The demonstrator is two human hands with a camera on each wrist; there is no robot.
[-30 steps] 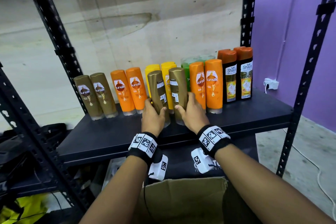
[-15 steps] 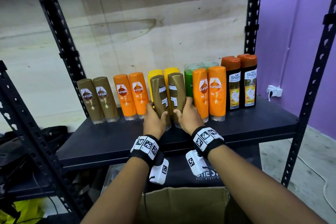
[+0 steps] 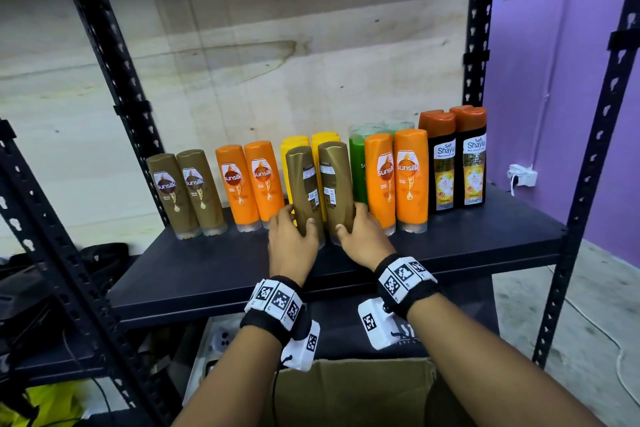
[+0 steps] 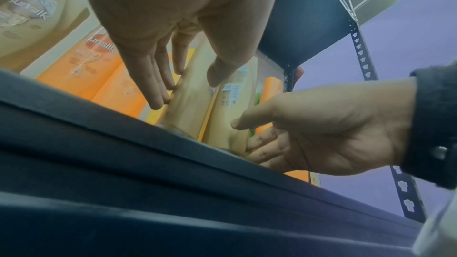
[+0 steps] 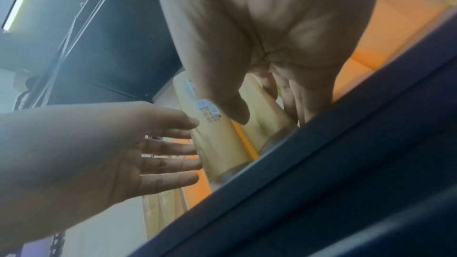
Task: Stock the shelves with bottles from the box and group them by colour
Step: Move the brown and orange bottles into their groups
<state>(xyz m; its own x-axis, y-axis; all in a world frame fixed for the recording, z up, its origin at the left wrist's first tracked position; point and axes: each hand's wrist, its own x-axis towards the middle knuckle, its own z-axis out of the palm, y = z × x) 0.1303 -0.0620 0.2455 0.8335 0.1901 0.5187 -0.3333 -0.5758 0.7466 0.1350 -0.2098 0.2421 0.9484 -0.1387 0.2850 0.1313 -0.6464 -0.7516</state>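
Two gold bottles stand side by side on the dark shelf (image 3: 450,246), back labels facing me, in front of the yellow bottles (image 3: 294,142). My left hand (image 3: 292,236) touches the base of the left gold bottle (image 3: 304,184). Its fingers (image 5: 173,148) are straight and spread, and the thumb lies on the front. My right hand (image 3: 363,239) pinches the right gold bottle (image 3: 334,180) low down, thumb (image 4: 237,123) in front and fingers behind. Two more gold bottles (image 3: 187,191) stand at the far left.
Along the shelf's back stand orange bottles (image 3: 249,180), a green bottle (image 3: 356,163), two more orange bottles (image 3: 396,177) and dark bottles with orange caps (image 3: 457,156). An open cardboard box (image 3: 346,392) sits below my wrists. Black shelf uprights (image 3: 114,80) frame both sides.
The two gold bottles have gone a little further back on the shelf and now stand closer together. Both hands stay at their bases.
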